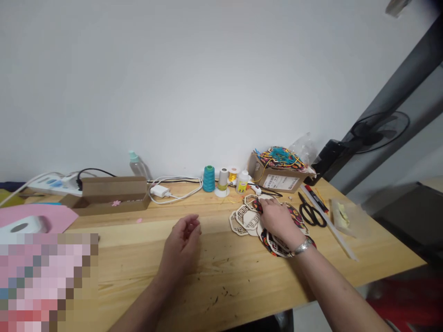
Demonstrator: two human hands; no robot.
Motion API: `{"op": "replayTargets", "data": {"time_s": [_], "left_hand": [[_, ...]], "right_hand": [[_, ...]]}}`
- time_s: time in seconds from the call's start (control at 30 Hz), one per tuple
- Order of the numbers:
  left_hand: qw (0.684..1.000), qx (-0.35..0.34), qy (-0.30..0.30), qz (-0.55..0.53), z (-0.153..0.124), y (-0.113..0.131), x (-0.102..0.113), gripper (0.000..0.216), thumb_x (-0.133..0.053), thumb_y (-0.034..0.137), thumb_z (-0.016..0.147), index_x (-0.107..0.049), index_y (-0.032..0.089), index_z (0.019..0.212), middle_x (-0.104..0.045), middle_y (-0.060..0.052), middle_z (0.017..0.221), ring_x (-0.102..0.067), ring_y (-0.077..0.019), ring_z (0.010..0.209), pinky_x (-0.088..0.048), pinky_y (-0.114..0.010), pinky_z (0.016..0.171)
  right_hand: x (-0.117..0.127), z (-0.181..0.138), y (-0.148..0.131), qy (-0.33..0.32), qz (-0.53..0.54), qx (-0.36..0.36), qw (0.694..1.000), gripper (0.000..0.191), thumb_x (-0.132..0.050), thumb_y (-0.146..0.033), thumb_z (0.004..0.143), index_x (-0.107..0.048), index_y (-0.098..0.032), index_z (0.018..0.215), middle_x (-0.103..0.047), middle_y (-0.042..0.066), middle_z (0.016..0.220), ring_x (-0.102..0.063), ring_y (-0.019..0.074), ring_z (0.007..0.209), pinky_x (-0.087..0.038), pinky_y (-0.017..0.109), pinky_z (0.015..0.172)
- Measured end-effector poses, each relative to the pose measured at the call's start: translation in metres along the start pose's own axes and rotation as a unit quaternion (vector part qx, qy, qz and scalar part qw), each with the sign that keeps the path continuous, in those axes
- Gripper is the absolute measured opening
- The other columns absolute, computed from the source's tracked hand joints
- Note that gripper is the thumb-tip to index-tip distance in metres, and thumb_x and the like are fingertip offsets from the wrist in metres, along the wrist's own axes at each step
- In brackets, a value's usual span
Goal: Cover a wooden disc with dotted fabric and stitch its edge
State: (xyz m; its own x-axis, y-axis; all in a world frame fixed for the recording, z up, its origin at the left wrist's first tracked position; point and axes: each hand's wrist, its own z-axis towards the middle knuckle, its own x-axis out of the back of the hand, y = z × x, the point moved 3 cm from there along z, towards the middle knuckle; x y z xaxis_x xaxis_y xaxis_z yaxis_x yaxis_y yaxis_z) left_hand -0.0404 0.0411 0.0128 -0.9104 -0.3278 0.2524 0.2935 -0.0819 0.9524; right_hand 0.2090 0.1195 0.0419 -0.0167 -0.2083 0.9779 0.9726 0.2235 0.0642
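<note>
My right hand (278, 221) lies on a pile of laser-cut octagonal wooden frames (240, 223), its fingers gripping a frame backed with colourful patterned fabric (294, 214). Its wrist wears a metal bracelet watch (302, 246). The pile's lower part is partly hidden under the hand. My left hand (182, 244) hangs over the bare wooden table (221, 272), left of the pile, with loosely curled fingers and nothing visible in them.
Behind the pile stand a teal thread cone (208, 179), a glue bottle (242, 182) and a cardboard box of patterned pieces (280, 180). Black scissors (311, 211) lie to the right. A long cardboard box (110, 196), pink paper (34, 219) and a charger (159, 190) are left.
</note>
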Motion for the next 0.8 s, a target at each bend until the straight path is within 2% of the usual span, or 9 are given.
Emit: {"op": "replayTargets", "data": {"time_s": [0.1,0.17,0.27,0.4,0.5,0.63,0.73,0.8], "left_hand": [[0.999,-0.015,-0.026,0.022,-0.006,0.001,-0.002,0.027,-0.054,0.032,0.078,-0.057,0.017,0.1,-0.06,-0.003,0.082,-0.059,-0.0168,0.072,-0.048,-0.029,0.065],[0.998,-0.025,-0.048,0.033,-0.01,0.004,-0.003,0.024,-0.052,0.03,0.079,-0.057,0.018,0.099,-0.059,-0.003,0.083,-0.057,-0.0162,0.07,-0.046,-0.029,0.063],[0.996,-0.036,-0.066,0.04,-0.012,0.007,-0.004,0.022,-0.05,0.029,0.081,-0.056,0.019,0.1,-0.058,-0.003,0.088,-0.056,-0.0159,0.072,-0.045,-0.029,0.065],[0.995,-0.035,-0.081,0.039,-0.011,0.005,-0.004,0.021,-0.047,0.029,0.083,-0.054,0.019,0.1,-0.057,-0.002,0.083,-0.055,-0.0158,0.069,-0.044,-0.028,0.063],[0.995,-0.035,-0.085,0.035,-0.01,0.006,-0.005,0.02,-0.048,0.028,0.082,-0.054,0.019,0.099,-0.058,-0.002,0.084,-0.055,-0.0158,0.071,-0.044,-0.028,0.065],[0.996,-0.027,-0.086,0.028,-0.01,0.007,-0.005,0.02,-0.049,0.029,0.081,-0.054,0.019,0.098,-0.058,-0.002,0.082,-0.055,-0.0157,0.069,-0.043,-0.027,0.061],[0.996,-0.014,-0.083,0.017,-0.011,0.008,-0.004,0.02,-0.05,0.029,0.081,-0.055,0.019,0.097,-0.058,-0.002,0.08,-0.054,-0.0155,0.065,-0.042,-0.025,0.055],[0.996,-0.005,-0.084,0.008,-0.011,0.008,-0.004,0.02,-0.051,0.029,0.08,-0.056,0.019,0.097,-0.058,-0.001,0.077,-0.054,-0.0153,0.063,-0.041,-0.025,0.053]], "right_hand": [[-0.002,0.002,0.003,-0.019,-0.017,-0.011,1.0,0.022,-0.044,-0.006,0.079,-0.063,-0.012,0.088,-0.066,0.016,0.085,-0.061,0.0251,0.081,-0.04,0.034,0.073],[-0.001,0.002,0.008,-0.019,-0.022,-0.024,0.999,0.02,-0.045,-0.008,0.08,-0.063,-0.012,0.085,-0.066,0.015,0.08,-0.062,0.0242,0.077,-0.04,0.031,0.069],[0.007,0.001,0.02,0.0,-0.023,-0.063,0.998,0.022,-0.042,-0.012,0.085,-0.062,-0.013,0.094,-0.067,0.014,0.079,-0.064,0.0241,0.076,-0.04,0.029,0.065],[0.02,0.002,0.036,0.039,-0.011,-0.123,0.992,0.035,-0.028,-0.022,0.093,-0.054,-0.014,0.115,-0.068,0.015,0.091,-0.064,0.0244,0.082,-0.04,0.029,0.067],[0.021,0.005,0.036,0.035,0.018,-0.102,0.994,0.034,-0.032,-0.03,0.093,-0.054,-0.016,0.116,-0.068,0.013,0.097,-0.063,0.023,0.087,-0.04,0.028,0.07],[0.008,0.007,0.027,0.009,0.055,-0.067,0.996,0.027,-0.051,-0.026,0.081,-0.062,-0.013,0.102,-0.07,0.014,0.085,-0.063,0.0248,0.08,-0.04,0.028,0.067],[0.002,0.007,0.029,0.016,0.09,-0.086,0.992,0.023,-0.046,-0.022,0.083,-0.066,-0.012,0.085,-0.068,0.015,0.072,-0.063,0.0248,0.069,-0.039,0.03,0.064],[0.006,0.006,0.034,0.043,0.122,-0.109,0.986,0.029,-0.039,-0.024,0.086,-0.066,-0.012,0.086,-0.068,0.016,0.073,-0.062,0.0254,0.069,-0.038,0.031,0.064]]}}
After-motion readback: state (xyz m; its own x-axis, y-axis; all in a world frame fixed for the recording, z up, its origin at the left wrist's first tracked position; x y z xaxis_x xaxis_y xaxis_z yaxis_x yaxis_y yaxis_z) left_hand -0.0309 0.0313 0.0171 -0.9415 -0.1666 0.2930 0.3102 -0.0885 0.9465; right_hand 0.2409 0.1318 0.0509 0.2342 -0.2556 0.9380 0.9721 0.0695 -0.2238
